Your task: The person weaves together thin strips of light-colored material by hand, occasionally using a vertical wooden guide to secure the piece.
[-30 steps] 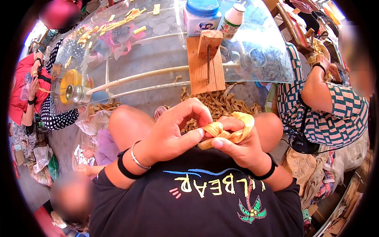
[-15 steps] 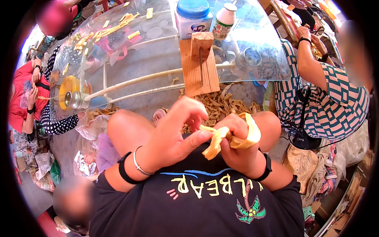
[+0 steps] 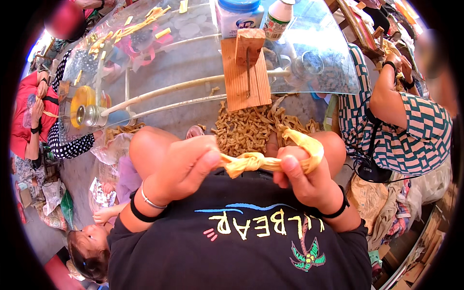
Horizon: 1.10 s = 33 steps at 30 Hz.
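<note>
A pale yellow tofu skin strip (image 3: 252, 162) is stretched between my two hands above my lap, with a knot in its middle. My left hand (image 3: 186, 166) is closed and pinches one end with thumb and fingers. My right hand (image 3: 308, 175) is closed around the other part, and the tail of the strip loops up over its fingers. Beyond my hands, between my knees, lies a heap of small knotted tofu skin pieces (image 3: 239, 128), with longer loose strips at its right side.
Ahead stands a glass table (image 3: 186, 60) with a wooden board and upright block (image 3: 249, 89) at its edge. A blue-lidded tub (image 3: 239, 19), a white bottle (image 3: 279, 20) and loose strips (image 3: 140, 30) rest on it. People sit left and right; another person (image 3: 92, 246) is close at lower left.
My hands have drawn apart, pulling the strip's loose loop into a tight knot. My left hand went from spread fingers to a closed pinch on the end. More of the heap shows.
</note>
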Tool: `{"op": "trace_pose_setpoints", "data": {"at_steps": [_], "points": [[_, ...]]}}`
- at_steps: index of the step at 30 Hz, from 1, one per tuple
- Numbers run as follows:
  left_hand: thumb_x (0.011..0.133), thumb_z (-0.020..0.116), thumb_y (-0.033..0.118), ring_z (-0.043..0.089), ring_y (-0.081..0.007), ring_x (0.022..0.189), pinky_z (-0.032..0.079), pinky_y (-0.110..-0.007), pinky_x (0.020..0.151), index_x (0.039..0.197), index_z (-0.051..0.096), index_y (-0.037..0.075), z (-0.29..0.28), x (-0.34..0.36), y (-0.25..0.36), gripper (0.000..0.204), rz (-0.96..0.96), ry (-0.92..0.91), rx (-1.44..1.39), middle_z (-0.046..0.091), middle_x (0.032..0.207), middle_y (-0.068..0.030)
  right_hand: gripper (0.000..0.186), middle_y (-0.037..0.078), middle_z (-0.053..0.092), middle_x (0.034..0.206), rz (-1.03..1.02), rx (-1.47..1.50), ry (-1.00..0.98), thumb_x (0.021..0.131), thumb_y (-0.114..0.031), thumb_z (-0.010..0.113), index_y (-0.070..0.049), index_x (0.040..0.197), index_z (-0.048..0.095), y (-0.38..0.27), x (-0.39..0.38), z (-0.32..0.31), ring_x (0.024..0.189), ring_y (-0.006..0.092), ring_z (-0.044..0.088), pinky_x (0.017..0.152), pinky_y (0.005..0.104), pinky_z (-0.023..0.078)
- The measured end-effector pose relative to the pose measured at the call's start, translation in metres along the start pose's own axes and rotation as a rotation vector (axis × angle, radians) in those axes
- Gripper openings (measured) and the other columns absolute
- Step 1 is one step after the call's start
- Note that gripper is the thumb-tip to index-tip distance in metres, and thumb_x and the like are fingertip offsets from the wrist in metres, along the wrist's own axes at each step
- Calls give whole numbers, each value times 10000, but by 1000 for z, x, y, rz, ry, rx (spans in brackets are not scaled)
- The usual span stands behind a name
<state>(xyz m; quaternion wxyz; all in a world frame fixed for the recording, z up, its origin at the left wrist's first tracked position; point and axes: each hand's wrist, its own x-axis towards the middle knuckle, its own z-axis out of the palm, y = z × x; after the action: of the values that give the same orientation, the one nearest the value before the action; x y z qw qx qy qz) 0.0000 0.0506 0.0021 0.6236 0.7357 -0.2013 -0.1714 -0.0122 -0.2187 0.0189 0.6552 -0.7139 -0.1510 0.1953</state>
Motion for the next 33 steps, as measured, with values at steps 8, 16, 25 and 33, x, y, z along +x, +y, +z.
{"op": "trace_pose_setpoints", "data": {"at_steps": [8, 16, 25, 33], "points": [[802, 791, 402, 626, -300, 1047, 453, -433, 945, 1147, 568, 33, -6, 27, 21, 553, 419, 69, 699, 657, 1079, -112, 447, -9, 497, 593, 244, 366, 51, 1078, -290, 397, -48, 735, 552, 1, 11, -4, 513, 66, 472, 479, 218, 367], [868, 694, 79, 602, -322, 807, 498, -402, 763, 1175, 544, 9, 14, 42, -4, 348, 473, 224, 576, 623, 918, -135, 460, -21, 459, 504, 423, 422, -259, 1020, -309, 553, -80, 626, 491, 8, 23, -16, 458, 75, 387, 465, 249, 316], [799, 618, -42, 580, -345, 823, 497, -420, 737, 1273, 492, -13, 19, 48, 2, 491, 499, 10, 547, 584, 965, -169, 141, 148, 603, 884, -40, -212, 13, 979, -152, 576, -14, 1008, 575, 8, 31, 11, 798, 309, 611, 705, 394, 481], [747, 650, -40, 611, -264, 664, 516, -348, 626, 1120, 614, -36, 11, 47, 4, 375, 567, 115, 364, 646, 828, -114, 341, -23, 474, 718, 284, 327, -201, 1073, -244, 406, -59, 806, 508, -4, 30, 6, 661, 70, 403, 608, 239, 365]]}}
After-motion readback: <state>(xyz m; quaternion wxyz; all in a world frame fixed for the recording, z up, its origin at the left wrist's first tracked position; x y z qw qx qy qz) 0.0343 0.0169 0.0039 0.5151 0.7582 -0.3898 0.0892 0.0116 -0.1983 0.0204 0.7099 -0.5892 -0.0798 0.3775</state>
